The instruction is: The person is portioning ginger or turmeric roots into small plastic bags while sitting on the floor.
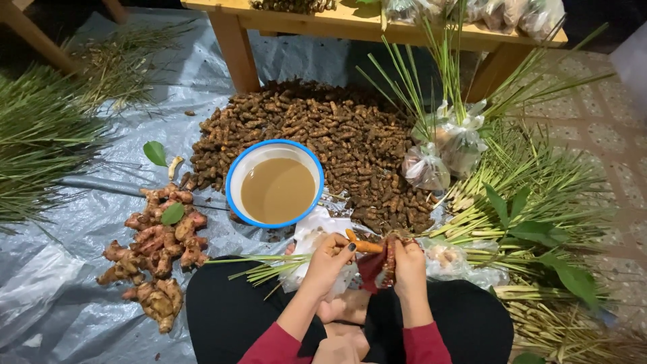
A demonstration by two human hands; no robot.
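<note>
Person sat cross-legged on the floor, black trousers, dark red sleeves, both forearms angled forward and inward so the hands met over the lap.

Left hand: fingers curled shut around the near end of a short orange turmeric finger. Root's long axis ran roughly level, left to right, its free end pointing at the right hand. Dark-painted thumbnail sat on top of the root.

Right hand: clenched on a dark reddish-brown strip-like object, held near upright between the two hands. Couldn't tell what it was, a scraper or a piece of peel. It sat just beside the root's free end, touching or nearly so. So the root lay crosswise to it, and both hands were equally near the contact point.

Under the hands: crumpled clear plastic bags and a few loose green lemongrass stalks lying across the knees to the left.

A little further out, ahead of the left hand: a round white enamel basin with a blue rim, holding cloudy brown water. Left of it, a cluster of knobbly pinkish-tan ginger or galangal rhizomes on a grey plastic tarpaulin.

Beyond the basin: a big heap of small brown unpeeled turmeric roots. To the right, tied plastic bags with stalks sticking up, and bundles of cut lemongrass.

Farthest: a pale wooden table over the heap.
</note>
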